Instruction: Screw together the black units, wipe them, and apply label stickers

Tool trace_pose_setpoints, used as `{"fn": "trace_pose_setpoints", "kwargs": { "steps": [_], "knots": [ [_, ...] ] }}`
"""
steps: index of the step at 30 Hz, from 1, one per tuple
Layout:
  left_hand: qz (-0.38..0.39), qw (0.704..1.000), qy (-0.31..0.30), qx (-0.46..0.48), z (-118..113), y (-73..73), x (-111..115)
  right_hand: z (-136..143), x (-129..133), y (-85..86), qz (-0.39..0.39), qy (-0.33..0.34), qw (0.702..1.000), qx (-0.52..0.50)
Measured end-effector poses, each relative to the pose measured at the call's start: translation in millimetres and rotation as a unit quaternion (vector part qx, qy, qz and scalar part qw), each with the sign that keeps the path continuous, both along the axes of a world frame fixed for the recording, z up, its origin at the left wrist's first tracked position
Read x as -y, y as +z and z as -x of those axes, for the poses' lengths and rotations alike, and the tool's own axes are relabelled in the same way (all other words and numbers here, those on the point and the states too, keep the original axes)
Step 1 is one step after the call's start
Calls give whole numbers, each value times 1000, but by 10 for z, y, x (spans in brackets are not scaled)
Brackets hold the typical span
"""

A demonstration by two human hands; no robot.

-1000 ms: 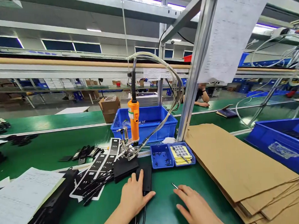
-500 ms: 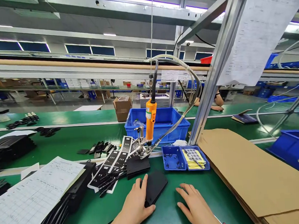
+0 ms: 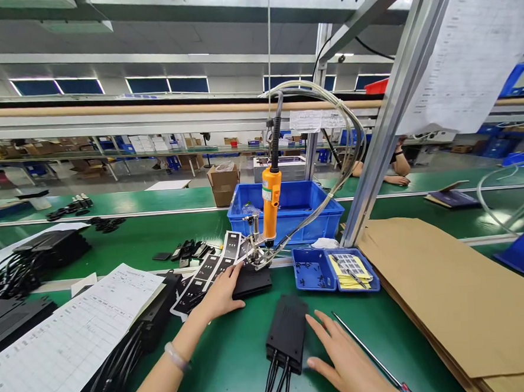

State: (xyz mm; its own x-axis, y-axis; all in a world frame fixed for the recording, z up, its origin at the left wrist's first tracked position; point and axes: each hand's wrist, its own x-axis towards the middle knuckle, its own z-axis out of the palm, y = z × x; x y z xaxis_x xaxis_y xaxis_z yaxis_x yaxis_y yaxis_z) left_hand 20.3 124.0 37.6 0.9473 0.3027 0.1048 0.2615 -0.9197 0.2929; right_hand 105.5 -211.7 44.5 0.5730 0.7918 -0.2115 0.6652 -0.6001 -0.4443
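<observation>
A black box with cables [image 3: 287, 333] lies flat on the green mat in front of me. My right hand [image 3: 343, 356] rests open beside its right edge, fingers touching the box. My left hand [image 3: 221, 293] reaches forward to the strips of black label sheets [image 3: 207, 273], fingers spread on them, next to a black plate [image 3: 252, 282] under the hanging orange electric screwdriver [image 3: 269, 210]. A thin screwdriver [image 3: 364, 349] lies on the mat just right of my right hand.
A small blue two-part tray [image 3: 335, 268] holds screws and yellow stickers. Behind it stands a big blue bin [image 3: 290, 215]. Stacked cardboard sheets [image 3: 455, 302] fill the right. Paper forms [image 3: 62, 344] and black cabled units [image 3: 121, 358] lie left. Another person's arm [image 3: 396, 173] rests beyond the post.
My left hand has left the black box and reached forward onto the label sheets. The box now lies nearer to me with its cables showing. The view has shifted left.
</observation>
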Motion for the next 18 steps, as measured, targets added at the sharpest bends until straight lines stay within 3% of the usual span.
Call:
{"fn": "trace_pose_setpoints", "kwargs": {
  "steps": [5,11,14,18],
  "knots": [
    [2,1000,1,-12,-67,-80,-71,-57,-38,56,-41,33,998,46],
    [12,1000,19,-1,93,-65,192,109,-334,-4,-74,140,986,51],
    [22,999,24,7,217,-63,313,60,-456,-1,-77,204,975,44],
    [22,999,22,31,416,6,403,-182,-407,18,-109,172,979,22]
  ]
}}
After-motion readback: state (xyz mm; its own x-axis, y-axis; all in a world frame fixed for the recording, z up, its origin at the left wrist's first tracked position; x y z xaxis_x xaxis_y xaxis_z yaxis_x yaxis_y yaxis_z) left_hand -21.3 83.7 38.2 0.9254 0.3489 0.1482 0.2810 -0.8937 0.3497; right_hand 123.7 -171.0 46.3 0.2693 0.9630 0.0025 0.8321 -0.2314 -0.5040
